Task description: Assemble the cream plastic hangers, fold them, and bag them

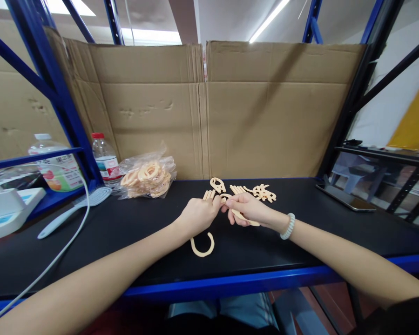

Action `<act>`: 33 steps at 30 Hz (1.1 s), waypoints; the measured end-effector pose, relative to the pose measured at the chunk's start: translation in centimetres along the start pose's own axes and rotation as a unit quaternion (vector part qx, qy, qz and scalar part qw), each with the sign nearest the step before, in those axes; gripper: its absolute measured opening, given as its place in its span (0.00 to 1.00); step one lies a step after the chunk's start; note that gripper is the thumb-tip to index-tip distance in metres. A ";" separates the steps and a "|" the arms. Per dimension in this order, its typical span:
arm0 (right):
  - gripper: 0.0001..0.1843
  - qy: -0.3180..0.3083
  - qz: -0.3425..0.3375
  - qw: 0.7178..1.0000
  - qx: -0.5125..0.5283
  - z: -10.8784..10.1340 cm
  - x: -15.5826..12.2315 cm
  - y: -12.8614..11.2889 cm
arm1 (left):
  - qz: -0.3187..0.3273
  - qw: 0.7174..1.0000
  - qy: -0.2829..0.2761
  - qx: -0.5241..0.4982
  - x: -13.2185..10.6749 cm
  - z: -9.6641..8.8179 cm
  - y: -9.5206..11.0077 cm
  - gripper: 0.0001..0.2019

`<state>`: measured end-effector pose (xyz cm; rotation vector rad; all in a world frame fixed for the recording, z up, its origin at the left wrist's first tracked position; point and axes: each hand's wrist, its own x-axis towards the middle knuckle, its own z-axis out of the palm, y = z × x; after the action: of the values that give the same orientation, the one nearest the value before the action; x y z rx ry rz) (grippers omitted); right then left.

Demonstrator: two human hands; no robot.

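My left hand point(197, 215) is closed, and just below it a beige hook-shaped piece point(203, 255) curves out, its upper end hidden by the hand. Close beside it on the right, my right hand point(246, 210) is closed on a slim curved beige piece point(245, 218) whose tip sticks out under the palm. The fingertips of both hands meet around a small beige part point(225, 197), mostly covered by the fingers. Just behind the hands lie a beige oval ring-like piece point(218, 184), several straight beige strips point(237, 189) and a pile of small beige parts point(264, 192).
A clear bag of beige rings point(148, 179) stands at the back left near a red-capped bottle point(105, 160). A pale brush point(77, 207) and a white cable point(75, 230) lie left. Cardboard point(265, 111) walls the back. A flat dark device point(347, 197) lies right.
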<state>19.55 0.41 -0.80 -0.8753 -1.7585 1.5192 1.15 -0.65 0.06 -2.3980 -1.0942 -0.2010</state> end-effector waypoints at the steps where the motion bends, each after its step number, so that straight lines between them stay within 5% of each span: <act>1: 0.15 0.012 0.000 1.000 -0.013 0.2 0.0 0.0 | 0.001 1.000 -0.009 0.003 0.0 -0.2 0.1 0.10; 7: 0.14 0.072 -0.057 0.983 -0.161 0.9 -0.3 -0.1 | -0.035 0.997 -0.057 -0.026 0.0 -0.8 0.3 0.12; 12: 0.18 0.077 -0.221 0.911 -0.340 1.0 -1.0 -0.7 | -0.099 0.989 -0.073 -0.079 0.2 -0.3 0.2 0.13; 14: 0.18 0.079 -0.239 0.910 -0.330 0.1 -1.0 -1.4 | -0.123 0.986 -0.052 -0.102 0.3 -0.2 -0.1 0.15; 17: 0.15 0.171 -0.287 0.879 -0.339 -3.0 -0.8 -2.4 | -0.177 0.963 -0.017 -0.203 0.5 -0.2 -1.0 0.18; 20: 0.11 0.229 -0.310 0.831 -0.402 -7.6 -0.3 -2.6 | -0.236 0.889 -0.016 -0.392 0.9 0.1 -2.3 0.17; 25: 0.15 0.203 -0.167 0.781 -0.567 -13.5 0.6 -0.5 | -0.343 0.698 -0.005 -0.629 1.7 0.5 -3.8 0.11; 29: 0.19 0.164 -0.070 0.765 -0.619 -15.2 0.6 1.0 | -0.395 0.575 0.036 -0.715 1.8 0.5 -4.0 0.10; 33: 0.21 0.183 -0.077 0.758 -0.621 -14.2 0.5 0.8 | -0.423 0.513 0.083 -0.742 1.8 0.2 -3.8 0.09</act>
<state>31.02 8.85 0.13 -1.4150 -2.3255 -0.1764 -0.48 2.77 1.90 -2.2819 -2.5063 -2.5551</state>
